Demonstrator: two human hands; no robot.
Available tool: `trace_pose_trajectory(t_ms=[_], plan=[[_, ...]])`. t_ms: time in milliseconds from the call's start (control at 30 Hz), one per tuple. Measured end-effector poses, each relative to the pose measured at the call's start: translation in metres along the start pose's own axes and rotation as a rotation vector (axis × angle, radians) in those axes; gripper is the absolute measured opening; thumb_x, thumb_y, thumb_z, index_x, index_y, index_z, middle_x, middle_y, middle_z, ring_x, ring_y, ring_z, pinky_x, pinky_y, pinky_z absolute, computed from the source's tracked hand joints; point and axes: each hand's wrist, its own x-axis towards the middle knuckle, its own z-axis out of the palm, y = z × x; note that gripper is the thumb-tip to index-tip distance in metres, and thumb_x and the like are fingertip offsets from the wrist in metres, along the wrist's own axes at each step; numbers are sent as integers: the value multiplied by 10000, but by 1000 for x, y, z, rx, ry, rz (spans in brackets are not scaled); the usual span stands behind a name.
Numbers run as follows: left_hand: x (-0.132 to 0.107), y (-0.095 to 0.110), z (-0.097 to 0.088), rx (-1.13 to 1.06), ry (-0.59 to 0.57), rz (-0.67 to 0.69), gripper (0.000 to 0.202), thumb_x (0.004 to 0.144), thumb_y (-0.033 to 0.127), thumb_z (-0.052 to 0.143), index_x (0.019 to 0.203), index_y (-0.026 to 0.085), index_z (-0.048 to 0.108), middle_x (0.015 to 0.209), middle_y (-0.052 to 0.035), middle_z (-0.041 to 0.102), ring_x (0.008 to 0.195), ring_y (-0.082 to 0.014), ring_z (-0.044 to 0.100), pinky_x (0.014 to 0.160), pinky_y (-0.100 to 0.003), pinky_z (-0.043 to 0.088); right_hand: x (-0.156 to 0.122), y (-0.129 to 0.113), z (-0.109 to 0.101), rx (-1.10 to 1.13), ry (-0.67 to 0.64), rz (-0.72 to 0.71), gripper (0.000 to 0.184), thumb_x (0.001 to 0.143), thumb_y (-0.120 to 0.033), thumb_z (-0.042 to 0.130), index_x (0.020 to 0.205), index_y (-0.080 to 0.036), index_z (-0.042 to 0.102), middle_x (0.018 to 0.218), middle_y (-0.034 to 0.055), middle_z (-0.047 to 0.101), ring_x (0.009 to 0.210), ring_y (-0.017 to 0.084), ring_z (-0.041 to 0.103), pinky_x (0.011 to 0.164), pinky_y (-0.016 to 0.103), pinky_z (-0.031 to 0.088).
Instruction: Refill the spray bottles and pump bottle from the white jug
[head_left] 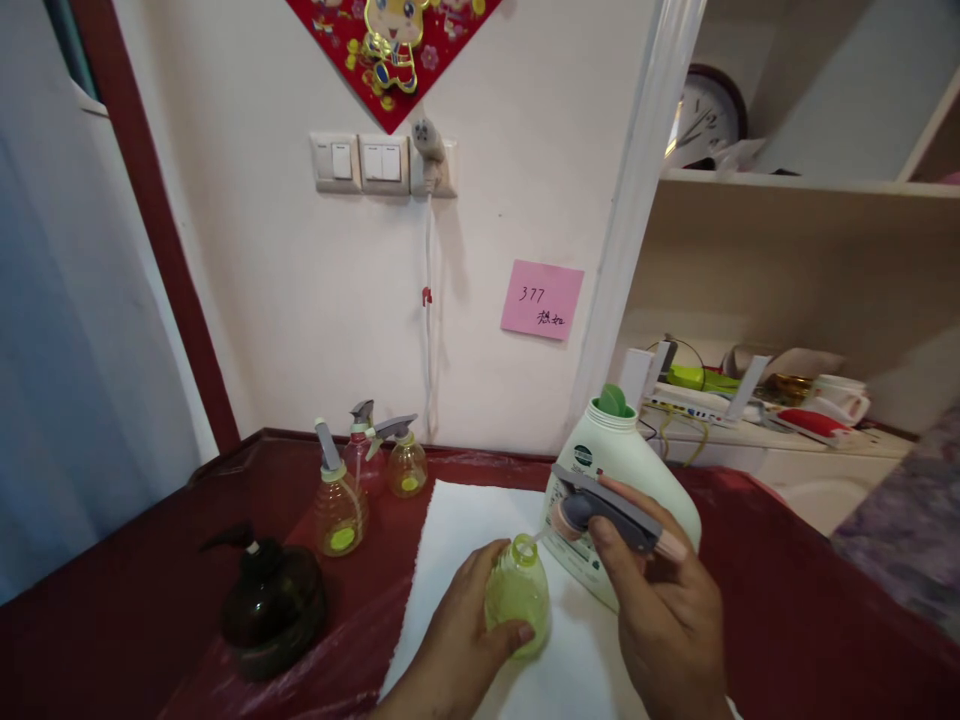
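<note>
Little room between bottle [520,596] and jug [645,456]

A red decoration [405,60] hangs above wall switches [383,163].

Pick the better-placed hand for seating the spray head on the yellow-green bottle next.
Right, likely: the right hand holds the spray head near the open neck, while the left hand holds the bottle.

I am holding my left hand [465,622] low in front of me, its fingers [487,556] curling inward in a grip, its thumb [516,633] pointing rightward. My right hand [671,605] is hanging to its right, gripping between thumb and bent fingers. My left forearm [420,688] is slanting up from the bottom edge.
</note>
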Motion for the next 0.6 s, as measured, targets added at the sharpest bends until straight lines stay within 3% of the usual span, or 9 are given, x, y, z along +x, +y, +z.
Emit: trace_pose_trajectory(t_ms=[233,400,600], plan=[[-1,3,-1,36,-10,3,766,719,212,714,1439,237,452,1536,-101,447,1428,-342,349,1215,-490,206,-9,42,4,-30,-93,193,421,785,-464,757,1118,-214,689,1111,85,734,963,235,708,808,332,590],[-3,5,-1,46,-9,-12,776,722,237,717,1446,239,439,1531,-101,449,1425,-341,354,1211,-480,217,-11,56,5,-78,-98,214,475,779,-492,751,1154,-210,676,1161,94,718,1106,265,648,980,417,511],[-3,4,-1,44,-10,-2,760,735,282,725,1443,259,450,1512,-94,469,1417,-350,363,1203,-484,227,-11,51,7,-46,-129,228,468,769,-482,763,1139,-208,681,1075,85,748,980,257,705,791,349,589]])
